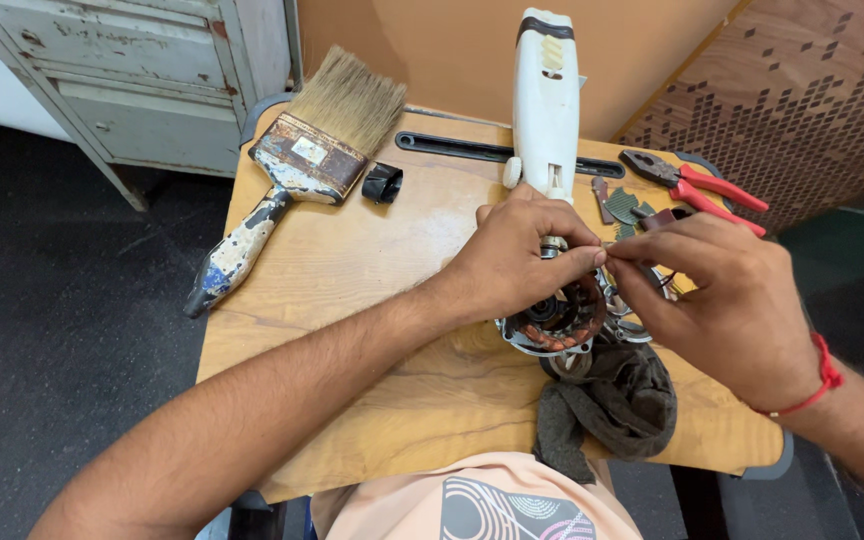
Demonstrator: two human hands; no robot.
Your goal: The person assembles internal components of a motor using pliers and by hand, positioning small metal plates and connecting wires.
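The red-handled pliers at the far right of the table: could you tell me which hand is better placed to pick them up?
Probably the right hand: the pliers lie just beyond it on that side, while the left hand rests on the motor stator.

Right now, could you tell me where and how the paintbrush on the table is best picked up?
Take the paintbrush by its paint-spattered handle, coming from the table's near-left edge. The handle angles toward that edge and overhangs it, bristles pointing away, with nothing crowding it.
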